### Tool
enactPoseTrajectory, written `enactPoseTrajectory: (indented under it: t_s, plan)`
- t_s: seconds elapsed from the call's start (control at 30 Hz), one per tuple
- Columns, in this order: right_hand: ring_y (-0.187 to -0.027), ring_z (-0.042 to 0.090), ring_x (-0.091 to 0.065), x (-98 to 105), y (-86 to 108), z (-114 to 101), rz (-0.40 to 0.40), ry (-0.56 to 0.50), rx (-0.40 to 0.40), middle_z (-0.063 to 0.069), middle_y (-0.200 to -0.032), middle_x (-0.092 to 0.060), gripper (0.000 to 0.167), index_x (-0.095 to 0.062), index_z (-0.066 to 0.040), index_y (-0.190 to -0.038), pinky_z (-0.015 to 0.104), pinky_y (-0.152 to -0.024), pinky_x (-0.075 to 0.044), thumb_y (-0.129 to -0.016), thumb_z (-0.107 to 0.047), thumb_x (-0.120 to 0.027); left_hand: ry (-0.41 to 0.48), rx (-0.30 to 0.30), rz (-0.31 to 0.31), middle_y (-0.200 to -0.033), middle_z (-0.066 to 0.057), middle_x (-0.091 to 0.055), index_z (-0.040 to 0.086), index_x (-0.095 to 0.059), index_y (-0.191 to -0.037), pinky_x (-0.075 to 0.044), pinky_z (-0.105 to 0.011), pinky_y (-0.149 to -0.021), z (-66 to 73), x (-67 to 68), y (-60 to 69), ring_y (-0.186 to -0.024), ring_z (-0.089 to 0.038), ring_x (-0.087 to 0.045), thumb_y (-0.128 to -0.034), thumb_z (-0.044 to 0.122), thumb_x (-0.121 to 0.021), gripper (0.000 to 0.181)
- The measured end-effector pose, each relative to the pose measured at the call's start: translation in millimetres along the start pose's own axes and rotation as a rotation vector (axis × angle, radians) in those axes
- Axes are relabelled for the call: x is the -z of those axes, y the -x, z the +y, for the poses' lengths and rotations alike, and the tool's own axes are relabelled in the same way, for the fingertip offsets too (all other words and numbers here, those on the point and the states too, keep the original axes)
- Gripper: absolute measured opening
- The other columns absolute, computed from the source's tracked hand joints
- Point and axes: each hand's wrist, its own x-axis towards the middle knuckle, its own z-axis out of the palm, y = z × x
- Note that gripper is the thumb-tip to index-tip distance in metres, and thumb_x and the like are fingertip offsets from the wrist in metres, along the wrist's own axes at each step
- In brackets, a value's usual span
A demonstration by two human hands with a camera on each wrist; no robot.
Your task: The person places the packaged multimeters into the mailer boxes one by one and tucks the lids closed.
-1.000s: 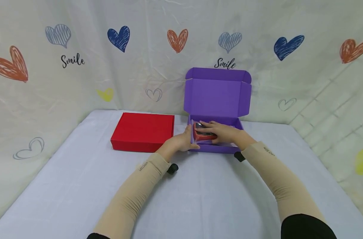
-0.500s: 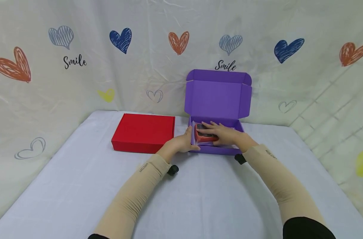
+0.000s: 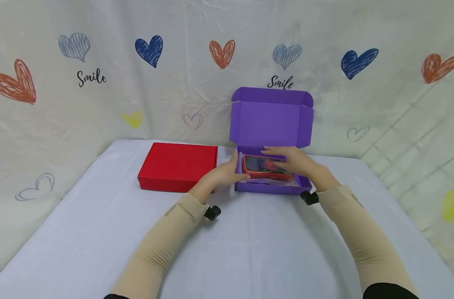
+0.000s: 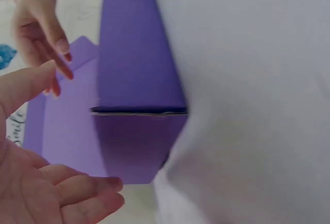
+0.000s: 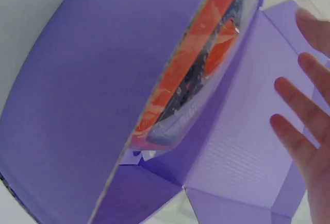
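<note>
A purple box (image 3: 271, 189) stands with its lid raised at the back of the table. Inside lies a red and black device (image 3: 266, 165) with a dial, wrapped in clear plastic; the right wrist view shows the device (image 5: 193, 69) behind the box's wall (image 5: 103, 69). My left hand (image 3: 227, 172) is at the box's left side, fingers extended, holding nothing; in the left wrist view, the hand (image 4: 56, 188) is beside the box's corner. Over the device's right part is my right hand (image 3: 295, 161), fingers spread; the right wrist view shows these fingers (image 5: 301, 98) apart from the device.
A closed red box (image 3: 180, 164) lies left of the purple box on the white-covered table (image 3: 249, 241). Behind them hangs a pale backdrop (image 3: 197, 83) printed with hearts and "Smile".
My right hand has moved right and lifted off the device, so more of it shows. The device now lies farther right in the box. My left hand has barely moved.
</note>
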Motion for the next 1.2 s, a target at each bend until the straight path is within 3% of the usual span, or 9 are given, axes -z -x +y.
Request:
enactPoseTrajectory:
  t_s: [0.1, 0.27, 0.47, 0.6, 0.7, 0.8, 0.9, 1.0, 1.2]
  plan:
    - [-0.132, 0.043, -0.053, 3.0, 5.6, -1.9, 0.084, -0.017, -0.004, 0.018, -0.144, -0.058, 0.046, -0.065, -0.003, -0.137, 0.058, -0.104, -0.046, -0.092, 0.002, -0.074, 0.004, -0.027, 0.051, -0.165, -0.018, -0.028, 0.010, 0.010, -0.164, -0.037, -0.055, -0.114, 4.9, 11.4, 3.0, -0.145, -0.037, -0.039, -0.1003, 0.038, -0.065, 0.102]
    - [-0.115, 0.040, -0.066, 1.8, 11.2, -0.1, 0.294, 0.011, 0.053, 0.018, -0.122, -0.071, 0.038, -0.072, -0.001, -0.126, 0.055, -0.095, -0.053, -0.089, 0.004, -0.077, -0.005, -0.024, 0.180, -0.166, -0.012, -0.031, 0.010, -0.022, -0.164, -0.038, -0.054, -0.114, 3.2, 26.8, 5.6, -0.147, -0.035, -0.037, -0.1024, 0.034, -0.062, 0.077]
    - [-0.099, 0.038, -0.071, 1.6, 15.6, 9.6, 0.640, 0.056, 0.076, 0.019, -0.108, -0.075, 0.032, -0.076, 0.002, -0.115, 0.046, -0.087, -0.055, -0.084, 0.010, -0.078, 0.202, -0.039, 0.351, -0.161, -0.012, -0.040, 0.012, -0.044, -0.156, -0.045, -0.051, -0.109, -10.5, 39.4, -2.2, -0.139, -0.038, -0.047, -0.1029, 0.026, -0.060, 0.057]
    - [-0.094, 0.035, -0.069, 5.0, 17.7, 19.1, 0.850, 0.006, -0.018, 0.023, -0.104, -0.074, 0.027, -0.075, 0.006, -0.114, 0.025, -0.088, -0.050, -0.087, 0.010, -0.074, 0.399, -0.067, 0.442, -0.161, -0.013, -0.040, 0.009, -0.048, -0.153, -0.037, -0.046, -0.115, -17.3, 49.1, -10.8, -0.145, -0.032, -0.040, -0.1035, 0.020, -0.056, 0.051]
    - [-0.090, 0.016, -0.067, 9.2, 18.7, 27.9, 0.977, -0.079, -0.161, 0.024, -0.105, -0.074, 0.022, -0.074, 0.007, -0.114, 0.012, -0.083, -0.045, -0.092, 0.006, -0.071, 0.492, -0.081, 0.491, -0.160, -0.012, -0.041, 0.008, -0.049, -0.152, -0.032, -0.044, -0.119, -21.1, 54.9, -17.1, -0.149, -0.028, -0.035, -0.1036, 0.017, -0.054, 0.049]
    - [-0.087, -0.006, -0.060, 15.2, 20.8, 38.6, 1.060, -0.189, -0.348, 0.020, -0.114, -0.073, 0.023, -0.074, 0.006, -0.117, 0.011, -0.081, -0.048, -0.095, 0.000, -0.068, 0.547, -0.082, 0.513, -0.157, -0.012, -0.045, 0.006, -0.050, -0.151, -0.033, -0.043, -0.118, -23.1, 56.6, -24.4, -0.146, -0.027, -0.040, -0.1037, 0.016, -0.053, 0.048]
    - [-0.090, -0.008, -0.060, 22.1, 23.1, 49.1, 1.080, -0.308, -0.535, 0.016, -0.124, -0.071, 0.029, -0.072, 0.003, -0.123, 0.014, -0.083, -0.050, -0.097, -0.007, -0.065, 0.585, -0.076, 0.530, -0.154, -0.015, -0.049, 0.004, -0.052, -0.149, -0.036, -0.041, -0.117, -22.1, 54.6, -32.5, -0.141, -0.027, -0.047, -0.1035, 0.015, -0.054, 0.047]
    - [-0.104, 0.007, -0.066, 28.5, 24.8, 57.6, 1.024, -0.407, -0.670, 0.014, -0.135, -0.066, 0.037, -0.067, -0.001, -0.133, 0.020, -0.090, -0.052, -0.098, -0.012, -0.063, 0.614, -0.077, 0.546, -0.151, -0.020, -0.050, 0.000, -0.052, -0.148, -0.036, -0.040, -0.116, -18.7, 51.4, -40.6, -0.140, -0.028, -0.048, -0.1031, 0.012, -0.054, 0.047]
    - [-0.145, 0.034, -0.039, 30.7, 25.5, 63.5, 0.679, -0.531, -0.756, 0.020, -0.159, -0.040, 0.057, -0.038, 0.001, -0.156, 0.043, -0.115, -0.038, -0.104, -0.016, -0.054, 0.617, -0.057, 0.544, -0.152, -0.021, -0.048, -0.006, -0.046, -0.150, -0.036, -0.040, -0.117, -11.8, 46.3, -54.3, -0.143, -0.030, -0.044, -0.1026, 0.007, -0.053, 0.050]
